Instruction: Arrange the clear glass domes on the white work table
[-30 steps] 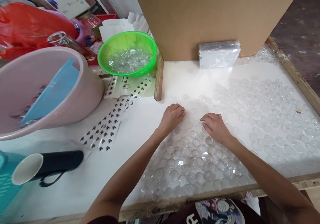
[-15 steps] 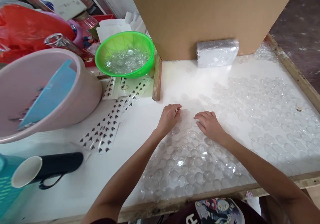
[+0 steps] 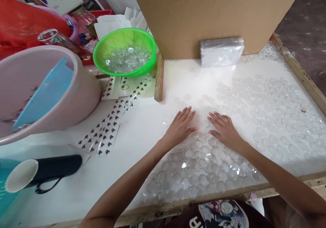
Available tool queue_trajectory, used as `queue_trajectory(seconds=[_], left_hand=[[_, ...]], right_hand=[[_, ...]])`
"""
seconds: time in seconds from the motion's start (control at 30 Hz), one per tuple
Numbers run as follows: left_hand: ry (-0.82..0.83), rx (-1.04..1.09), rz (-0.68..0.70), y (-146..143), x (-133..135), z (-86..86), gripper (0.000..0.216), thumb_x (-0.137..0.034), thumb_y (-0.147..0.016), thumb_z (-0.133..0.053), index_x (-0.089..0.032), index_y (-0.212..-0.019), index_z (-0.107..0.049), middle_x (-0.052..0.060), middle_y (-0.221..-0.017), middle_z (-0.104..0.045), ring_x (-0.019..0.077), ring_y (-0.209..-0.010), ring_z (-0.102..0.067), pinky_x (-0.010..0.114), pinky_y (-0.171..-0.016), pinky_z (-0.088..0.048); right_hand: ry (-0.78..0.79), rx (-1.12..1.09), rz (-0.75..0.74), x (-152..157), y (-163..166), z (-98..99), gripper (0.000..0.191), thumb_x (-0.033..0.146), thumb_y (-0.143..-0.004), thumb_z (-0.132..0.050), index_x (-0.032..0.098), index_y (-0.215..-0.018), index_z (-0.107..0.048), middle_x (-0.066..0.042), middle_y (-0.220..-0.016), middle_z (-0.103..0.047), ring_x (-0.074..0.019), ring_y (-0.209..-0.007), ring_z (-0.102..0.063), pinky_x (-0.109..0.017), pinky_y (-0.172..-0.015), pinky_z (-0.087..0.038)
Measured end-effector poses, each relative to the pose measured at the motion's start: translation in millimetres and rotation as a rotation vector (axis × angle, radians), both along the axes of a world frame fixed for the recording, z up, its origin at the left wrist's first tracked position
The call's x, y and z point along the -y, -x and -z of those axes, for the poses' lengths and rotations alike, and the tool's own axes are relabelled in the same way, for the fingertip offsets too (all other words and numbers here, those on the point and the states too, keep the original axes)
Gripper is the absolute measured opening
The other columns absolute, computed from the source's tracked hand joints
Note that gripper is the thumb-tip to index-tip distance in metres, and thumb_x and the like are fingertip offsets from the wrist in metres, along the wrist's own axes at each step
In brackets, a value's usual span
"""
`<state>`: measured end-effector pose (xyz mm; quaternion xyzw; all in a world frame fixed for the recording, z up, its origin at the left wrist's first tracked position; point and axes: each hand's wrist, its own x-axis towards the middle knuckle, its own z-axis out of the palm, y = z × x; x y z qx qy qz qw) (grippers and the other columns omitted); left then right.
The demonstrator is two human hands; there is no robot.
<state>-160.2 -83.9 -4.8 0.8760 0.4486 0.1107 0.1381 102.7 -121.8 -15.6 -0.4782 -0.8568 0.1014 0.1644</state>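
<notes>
Clear, round, flat-looking pieces (image 3: 188, 154) lie thickly over the white tabletop (image 3: 132, 146) in front of me. My left hand (image 3: 181, 126) rests palm down at the far edge of this cluster, fingers spread. To its right, my right hand (image 3: 224, 128) also lies flat with its fingers apart, touching the same pieces. Neither hand grips anything; whatever lies under the palms is hidden. A second spread of clear round pieces (image 3: 280, 112) covers the right side of the table.
A green bowl (image 3: 98, 63) of clear pieces stands back left. Nearby are a pink tub (image 3: 86, 92), sticker-like sheets (image 3: 109, 126), a dark mug lying sideways (image 3: 59, 167) and a wooden strip (image 3: 159, 80). A wrapped white block (image 3: 221, 53) leans against a cardboard box (image 3: 216, 14).
Both hands have opened out from curled fingers to flat, spread ones. The right hand has shifted slightly to the right. The view has moved a little.
</notes>
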Motion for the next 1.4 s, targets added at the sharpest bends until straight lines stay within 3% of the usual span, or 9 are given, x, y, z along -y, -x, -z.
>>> queue_trajectory(seconds=[0.13, 0.4, 0.8, 0.97, 1.17, 1.4], left_hand=[[0.017, -0.075, 0.020, -16.2, -2.0, 12.3, 0.075, -0.057, -0.099, -0.043, -0.016, -0.158, -0.022, 0.019, -0.164, -0.022, 0.0327, -0.153, -0.016, 0.054, -0.122, -0.022], [0.001, -0.078, 0.033, -29.6, -22.9, 12.5, 0.071, -0.052, -0.101, -0.041, -0.018, -0.159, -0.019, 0.019, -0.164, -0.023, 0.0334, -0.153, -0.016, 0.057, -0.121, -0.022], [0.018, -0.020, -0.048, 12.8, 20.2, 5.3, 0.069, -0.045, -0.103, -0.042, -0.026, -0.161, -0.009, 0.014, -0.166, -0.020, 0.0295, -0.153, -0.015, 0.056, -0.122, -0.023], [0.039, 0.044, -0.087, 17.3, 44.3, 2.9, 0.065, -0.044, -0.104, -0.039, -0.025, -0.160, -0.012, 0.014, -0.165, -0.024, 0.0280, -0.153, -0.018, 0.055, -0.122, -0.025], [0.037, 0.124, -0.109, 19.2, 62.8, -8.2, 0.057, -0.038, -0.104, -0.041, -0.027, -0.157, -0.024, 0.010, -0.161, -0.035, 0.0255, -0.150, -0.029, 0.054, -0.122, -0.029], [0.000, 0.188, -0.211, 24.9, 66.6, -17.8, 0.037, -0.034, -0.102, -0.046, -0.026, -0.137, -0.052, 0.009, -0.149, -0.052, 0.0253, -0.141, -0.046, 0.052, -0.114, -0.044]], right_hand=[[0.017, 0.090, -0.004, -3.2, -0.8, 7.2, 0.063, 0.053, -0.103, -0.040, 0.021, -0.156, -0.031, -0.011, -0.162, -0.028, -0.0281, -0.151, -0.020, -0.053, -0.120, -0.024], [0.018, 0.100, 0.082, -26.5, 3.3, 5.2, 0.059, 0.048, -0.103, -0.043, 0.019, -0.154, -0.037, -0.012, -0.161, -0.031, -0.0278, -0.151, -0.023, -0.055, -0.121, -0.023], [0.082, -0.044, -0.031, 42.2, -33.9, -4.2, 0.062, 0.046, -0.104, -0.043, 0.026, -0.159, -0.023, -0.008, -0.160, -0.032, -0.0242, -0.150, -0.024, -0.052, -0.121, -0.031], [0.081, -0.143, 0.043, 57.0, -48.6, -7.7, 0.057, 0.037, -0.105, -0.042, 0.026, -0.158, -0.027, -0.009, -0.157, -0.037, -0.0254, -0.147, -0.032, -0.054, -0.119, -0.036], [0.050, -0.327, 0.218, 70.8, -55.3, -12.7, 0.046, 0.029, -0.104, -0.044, 0.029, -0.150, -0.044, -0.007, -0.146, -0.053, -0.0261, -0.139, -0.046, -0.053, -0.112, -0.046], [0.069, -0.325, 0.049, 60.1, -26.4, -19.2, 0.036, 0.024, -0.103, -0.044, 0.027, -0.134, -0.060, -0.007, -0.134, -0.064, -0.0254, -0.129, -0.057, -0.051, -0.106, -0.051]])
